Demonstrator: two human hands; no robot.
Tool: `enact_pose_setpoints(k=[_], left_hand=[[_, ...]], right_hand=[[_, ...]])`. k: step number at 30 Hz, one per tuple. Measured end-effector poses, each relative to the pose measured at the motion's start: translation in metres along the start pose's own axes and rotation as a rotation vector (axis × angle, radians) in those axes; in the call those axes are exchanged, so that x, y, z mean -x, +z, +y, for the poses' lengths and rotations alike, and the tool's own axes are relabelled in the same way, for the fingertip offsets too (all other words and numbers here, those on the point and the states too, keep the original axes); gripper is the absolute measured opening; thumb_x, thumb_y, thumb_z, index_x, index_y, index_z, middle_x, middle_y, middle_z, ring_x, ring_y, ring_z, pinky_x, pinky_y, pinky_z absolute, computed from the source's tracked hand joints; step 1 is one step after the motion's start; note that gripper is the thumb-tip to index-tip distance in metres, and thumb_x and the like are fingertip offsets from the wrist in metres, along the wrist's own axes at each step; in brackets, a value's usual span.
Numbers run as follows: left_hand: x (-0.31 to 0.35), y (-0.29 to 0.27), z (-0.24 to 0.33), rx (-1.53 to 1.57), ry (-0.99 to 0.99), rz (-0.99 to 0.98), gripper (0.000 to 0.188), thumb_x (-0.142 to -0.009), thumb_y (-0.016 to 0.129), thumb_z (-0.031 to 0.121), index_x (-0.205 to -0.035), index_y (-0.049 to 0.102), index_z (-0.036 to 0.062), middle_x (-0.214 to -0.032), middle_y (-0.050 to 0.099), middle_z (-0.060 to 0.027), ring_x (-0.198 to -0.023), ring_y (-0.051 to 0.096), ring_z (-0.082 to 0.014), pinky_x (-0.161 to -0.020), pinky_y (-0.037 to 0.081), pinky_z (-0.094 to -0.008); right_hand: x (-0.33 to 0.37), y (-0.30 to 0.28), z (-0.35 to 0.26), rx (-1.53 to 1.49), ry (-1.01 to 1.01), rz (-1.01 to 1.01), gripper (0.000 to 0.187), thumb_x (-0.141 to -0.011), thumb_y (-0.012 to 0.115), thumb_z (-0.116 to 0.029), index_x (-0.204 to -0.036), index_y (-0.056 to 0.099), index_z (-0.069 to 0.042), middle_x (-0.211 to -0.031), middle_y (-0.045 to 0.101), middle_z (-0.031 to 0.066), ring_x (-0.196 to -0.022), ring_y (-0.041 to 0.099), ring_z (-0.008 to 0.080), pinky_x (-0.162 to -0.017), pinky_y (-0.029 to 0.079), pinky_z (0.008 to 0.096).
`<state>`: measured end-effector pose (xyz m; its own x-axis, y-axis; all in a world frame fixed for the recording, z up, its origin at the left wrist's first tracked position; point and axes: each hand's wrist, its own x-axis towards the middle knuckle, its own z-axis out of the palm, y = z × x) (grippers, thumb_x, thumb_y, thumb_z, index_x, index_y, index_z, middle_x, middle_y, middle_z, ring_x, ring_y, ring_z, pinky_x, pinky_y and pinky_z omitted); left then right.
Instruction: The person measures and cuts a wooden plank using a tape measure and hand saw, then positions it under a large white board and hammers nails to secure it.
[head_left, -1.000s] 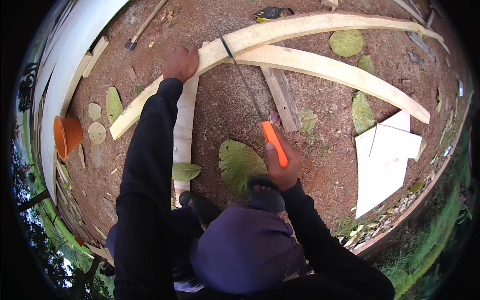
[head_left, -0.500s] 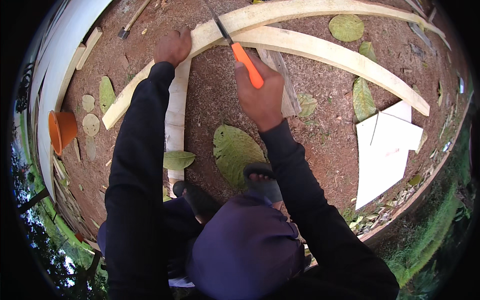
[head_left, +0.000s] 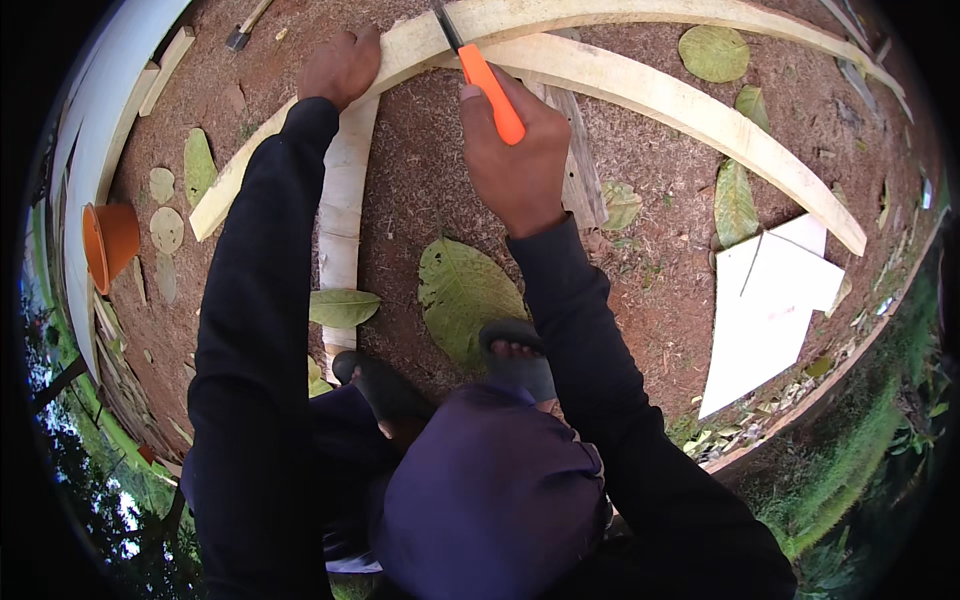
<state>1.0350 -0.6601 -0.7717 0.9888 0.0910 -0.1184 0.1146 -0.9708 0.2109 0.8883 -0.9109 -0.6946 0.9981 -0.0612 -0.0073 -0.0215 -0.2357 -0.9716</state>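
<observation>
My right hand [head_left: 522,155] grips the orange handle of a handsaw [head_left: 491,95]. Its dark blade crosses a long pale wooden plank [head_left: 408,50], and the far end of the blade runs out of view at the top. To the left of the blade, my left hand [head_left: 342,68] is closed over the same plank, its fingertips partly hidden. A second pale plank [head_left: 650,85] slants away to the right beneath the first. Another plank [head_left: 342,200] lies under them, pointing toward my feet.
A weathered board [head_left: 582,165] lies right of centre. White cut sheet pieces [head_left: 765,310] rest at the right, large leaves [head_left: 462,295] on the soil. At left are an orange bucket [head_left: 112,243] and a white panel [head_left: 95,130]; a hammer-like tool [head_left: 240,36] lies beyond.
The handsaw and my right hand have moved forward, away from me, along the cut line. My left hand keeps its place on the plank. The whole view has shifted slightly.
</observation>
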Motion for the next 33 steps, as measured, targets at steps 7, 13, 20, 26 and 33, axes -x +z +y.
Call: enact_pose_setpoints(k=[7, 13, 20, 26, 33], left_hand=[[0.018, -0.019, 0.012, -0.001, -0.139, 0.031, 0.066, -0.097, 0.036, 0.049, -0.119, 0.072, -0.0018, -0.123, 0.066, -0.0335, -0.119, 0.061, -0.0505, -0.108, 0.043, -0.0527], [0.016, -0.006, 0.013, 0.008, -0.071, 0.0, 0.065, -0.097, 0.036, 0.048, -0.117, 0.072, -0.0026, -0.12, 0.067, -0.0331, -0.115, 0.063, -0.0505, -0.106, 0.044, -0.0537], [0.031, -0.019, 0.029, 0.027, -0.158, -0.001, 0.066, -0.098, 0.037, 0.05, -0.121, 0.07, -0.0018, -0.122, 0.066, -0.0346, -0.117, 0.062, -0.0503, -0.108, 0.043, -0.0526], [0.013, -0.012, 0.019, 0.032, -0.115, -0.034, 0.067, -0.098, 0.036, 0.052, -0.121, 0.071, -0.0001, -0.122, 0.066, -0.0335, -0.118, 0.062, -0.0501, -0.107, 0.043, -0.0536], [0.026, -0.022, 0.019, 0.029, -0.157, -0.02, 0.065, -0.098, 0.036, 0.05, -0.113, 0.071, -0.0034, -0.12, 0.066, -0.0338, -0.116, 0.061, -0.0511, -0.104, 0.044, -0.0543]], right_hand=[[0.136, -0.054, 0.021, 0.0, -0.007, -0.013, 0.045, -0.096, 0.061, -0.013, -0.137, 0.06, 0.005, -0.118, 0.073, 0.0221, -0.107, 0.074, 0.0301, -0.094, 0.056, 0.0335], [0.011, -0.011, -0.005, -0.008, 0.11, -0.083, 0.041, -0.096, 0.064, -0.016, -0.132, 0.064, 0.003, -0.111, 0.075, 0.0211, -0.099, 0.076, 0.0272, -0.086, 0.057, 0.0326], [0.133, -0.047, 0.026, 0.08, -0.104, -0.026, 0.047, -0.097, 0.058, -0.014, -0.139, 0.058, 0.004, -0.116, 0.073, 0.0219, -0.104, 0.074, 0.0302, -0.09, 0.058, 0.0353], [0.017, -0.006, 0.004, -0.027, 0.025, -0.003, 0.036, -0.096, 0.065, -0.013, -0.128, 0.066, 0.004, -0.094, 0.073, 0.017, -0.08, 0.07, 0.0211, -0.074, 0.055, 0.0321], [0.114, -0.05, -0.014, 0.008, 0.067, 0.005, 0.04, -0.096, 0.06, -0.012, -0.131, 0.063, 0.006, -0.116, 0.072, 0.0244, -0.107, 0.072, 0.0299, -0.093, 0.055, 0.0362]])
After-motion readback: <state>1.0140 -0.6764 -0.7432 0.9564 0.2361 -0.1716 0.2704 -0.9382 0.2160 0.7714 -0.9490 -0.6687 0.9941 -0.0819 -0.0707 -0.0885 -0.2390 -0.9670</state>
